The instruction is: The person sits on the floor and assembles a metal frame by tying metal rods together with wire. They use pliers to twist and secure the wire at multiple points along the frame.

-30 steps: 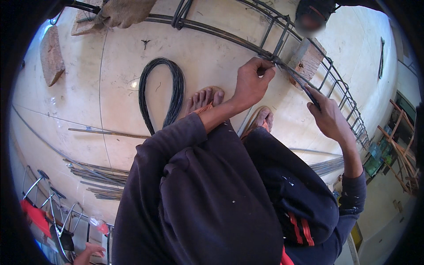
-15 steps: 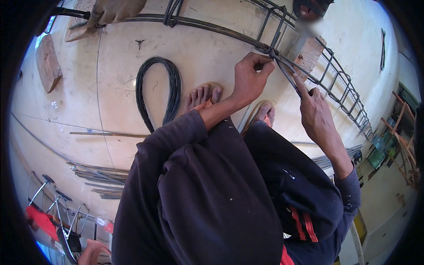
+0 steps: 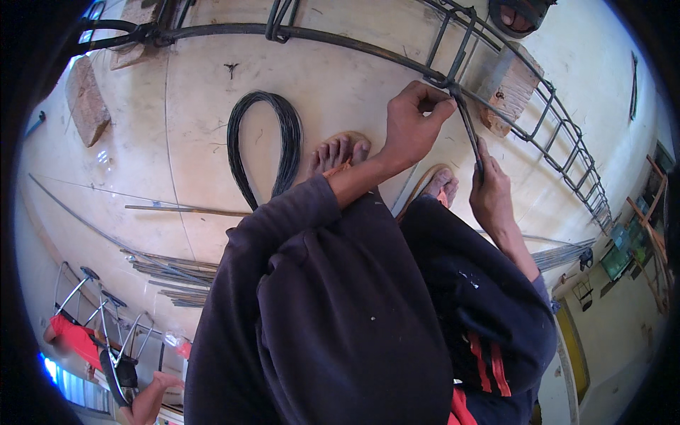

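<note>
A cage of steel rebar [image 3: 354,44] with square stirrups runs from the upper left to the right. My right hand [image 3: 492,198] is closed round the handles of dark pincers [image 3: 469,131], whose head meets a joint where a stirrup crosses the near bar. My left hand [image 3: 418,120] is pinched shut just left of that joint, close to the bar. Whatever lies between its thumb and fingers is too small to make out. A looped bundle of black tie wire [image 3: 234,152] lies on the floor, left of my feet.
Brick blocks [image 3: 511,88] lie by the cage on the right, and another brick [image 3: 86,103] lies at left. Loose rods [image 3: 173,273] are on the floor. A person's sandalled foot [image 3: 520,15] stands beyond the cage. Someone in red [image 3: 74,340] is at lower left.
My right hand has turned and dropped slightly, and the pincers' handles now look closer together. My left hand stays by the joint. Another person's gloved hand has left the upper left.
</note>
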Tool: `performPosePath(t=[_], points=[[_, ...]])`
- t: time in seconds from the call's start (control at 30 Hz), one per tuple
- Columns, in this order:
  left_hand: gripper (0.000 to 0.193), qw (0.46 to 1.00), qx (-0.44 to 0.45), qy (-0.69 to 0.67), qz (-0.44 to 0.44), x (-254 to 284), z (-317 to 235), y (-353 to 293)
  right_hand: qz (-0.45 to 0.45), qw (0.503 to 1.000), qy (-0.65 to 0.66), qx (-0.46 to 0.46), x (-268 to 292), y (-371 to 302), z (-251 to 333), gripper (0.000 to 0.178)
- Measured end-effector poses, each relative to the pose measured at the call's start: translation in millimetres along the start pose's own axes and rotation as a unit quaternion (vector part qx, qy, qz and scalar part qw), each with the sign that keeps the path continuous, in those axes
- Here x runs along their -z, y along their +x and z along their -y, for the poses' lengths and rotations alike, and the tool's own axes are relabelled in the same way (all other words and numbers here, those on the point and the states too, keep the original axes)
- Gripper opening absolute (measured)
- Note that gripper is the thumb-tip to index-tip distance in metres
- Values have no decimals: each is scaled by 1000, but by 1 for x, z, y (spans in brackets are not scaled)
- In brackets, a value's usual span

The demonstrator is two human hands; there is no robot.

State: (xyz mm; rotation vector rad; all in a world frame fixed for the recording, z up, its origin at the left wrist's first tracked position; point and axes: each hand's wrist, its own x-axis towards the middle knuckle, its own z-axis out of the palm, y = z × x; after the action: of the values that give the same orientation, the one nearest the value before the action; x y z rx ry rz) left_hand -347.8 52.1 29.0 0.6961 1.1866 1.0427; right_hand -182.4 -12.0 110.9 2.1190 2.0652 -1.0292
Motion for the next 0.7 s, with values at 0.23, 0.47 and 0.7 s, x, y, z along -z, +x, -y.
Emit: performPosePath(t=[0.23,0.47,0.7], points=[[19,988,72,-133,3,0,8,2,-28,997,74,-8,-18,0,0,48],[26,967,166,-194,-12,6,4,7,186,966,99,-149,68,21,40,29],[28,984,148,-103,12,10,-4,10,313,922,107,-202,115,53,61,18]])
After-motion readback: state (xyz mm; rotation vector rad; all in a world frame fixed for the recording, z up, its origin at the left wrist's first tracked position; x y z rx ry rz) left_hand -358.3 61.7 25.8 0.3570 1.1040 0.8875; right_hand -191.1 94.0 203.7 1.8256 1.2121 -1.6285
